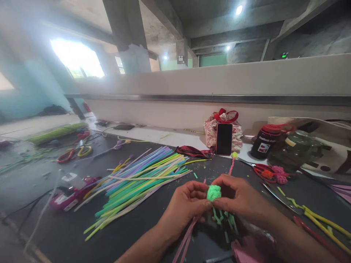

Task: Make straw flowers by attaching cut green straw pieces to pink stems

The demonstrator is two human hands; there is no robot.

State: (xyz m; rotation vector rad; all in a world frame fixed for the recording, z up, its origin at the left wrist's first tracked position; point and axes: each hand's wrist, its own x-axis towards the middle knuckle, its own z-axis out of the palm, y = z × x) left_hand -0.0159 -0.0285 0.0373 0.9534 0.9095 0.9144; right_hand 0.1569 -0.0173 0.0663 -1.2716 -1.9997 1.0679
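My left hand (186, 201) and my right hand (236, 193) meet low in the middle of the view. Between their fingertips is a small bright green ball (214, 193), fuzzy and tightly coiled like pipe cleaner. Both hands are closed on it, one from each side. Pink pipe cleaners (189, 233) run down beneath my left hand. Short green cut pieces (233, 223) lie on the dark tabletop under my right hand. To the left is a loose bundle of pipe cleaners (142, 179) in green, yellow, blue and purple.
Red-handled scissors (264, 171) and a second pair of blades (282, 199) lie at the right, near yellow pipe cleaners (326, 223). A phone (224, 139) leans on a patterned bag (211, 126). A black bottle (265, 142) and a jar (296, 146) stand behind. A magenta glue gun (65, 199) lies left.
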